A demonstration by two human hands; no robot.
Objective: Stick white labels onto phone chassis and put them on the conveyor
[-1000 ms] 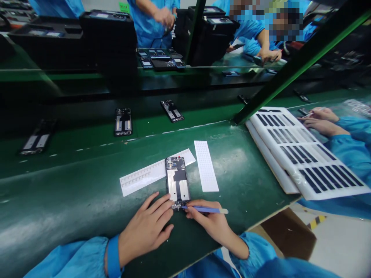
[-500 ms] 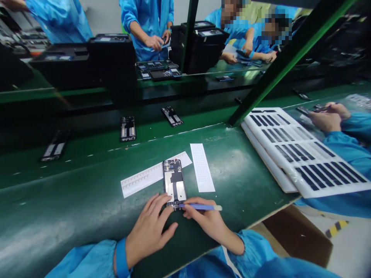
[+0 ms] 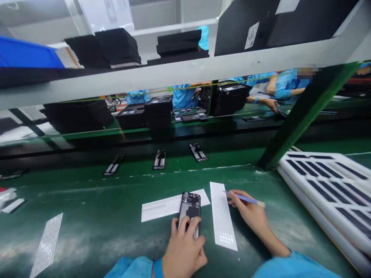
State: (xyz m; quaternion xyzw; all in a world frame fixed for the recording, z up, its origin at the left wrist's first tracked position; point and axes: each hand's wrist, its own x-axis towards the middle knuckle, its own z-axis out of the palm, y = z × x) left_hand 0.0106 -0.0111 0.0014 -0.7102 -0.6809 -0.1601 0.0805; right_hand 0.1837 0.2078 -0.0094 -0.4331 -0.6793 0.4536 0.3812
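Observation:
An opened phone [image 3: 189,208] lies on the green bench, its inner parts facing up, across one end of a white printed strip [image 3: 162,205]. My left hand [image 3: 183,247] is closed over the lower half of the phone, fingers curled on it, hiding that end. Blue-purple tweezers [image 3: 246,198] are pinched in my right hand [image 3: 251,212]. Their tip points left and meets the upper right part of a white sticker sheet [image 3: 220,220] with rows of small marks; whether it touches a sticker is too small to tell.
Several opened phones, such as one phone [image 3: 159,159], lie along the far strip. White slotted trays [image 3: 327,185] are stacked at right beside a slanted green post [image 3: 307,119]. Another white sheet [image 3: 48,243] lies at left. A shelf [image 3: 179,71] crosses above; people in blue work beyond.
My right hand has gone from the phone's lower end to the sticker sheet with the tweezers. My left hand now covers more of the phone. The head view has tilted up and turned left.

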